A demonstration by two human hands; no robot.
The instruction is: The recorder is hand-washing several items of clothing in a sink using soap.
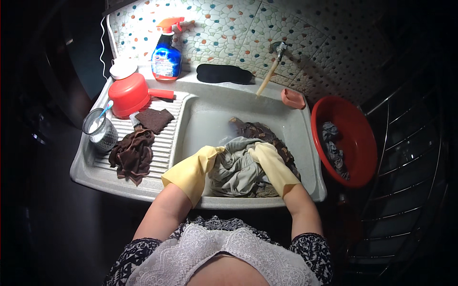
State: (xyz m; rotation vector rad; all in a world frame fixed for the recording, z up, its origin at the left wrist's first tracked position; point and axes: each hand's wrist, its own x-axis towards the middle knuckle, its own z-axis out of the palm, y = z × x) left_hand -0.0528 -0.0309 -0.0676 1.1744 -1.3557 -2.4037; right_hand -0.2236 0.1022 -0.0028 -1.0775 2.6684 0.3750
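Note:
A wet grey cloth is bunched up at the front of the sink basin. My left hand, in a pale yellow rubber glove, grips the cloth's left edge. On its right side my right hand, gloved the same way, has its fingers closed on the fabric. Behind and to the right of it lies a dark patterned cloth, partly in cloudy water. A brownish textured piece of fabric shows under the grey cloth at the basin's front wall.
Left, the ribbed washboard holds a crumpled brown cloth, a brown scrubbing pad and a red dipper. A glass jar, spray bottle, black brush-like object, tap hose, pink soap dish and red tub surround the basin.

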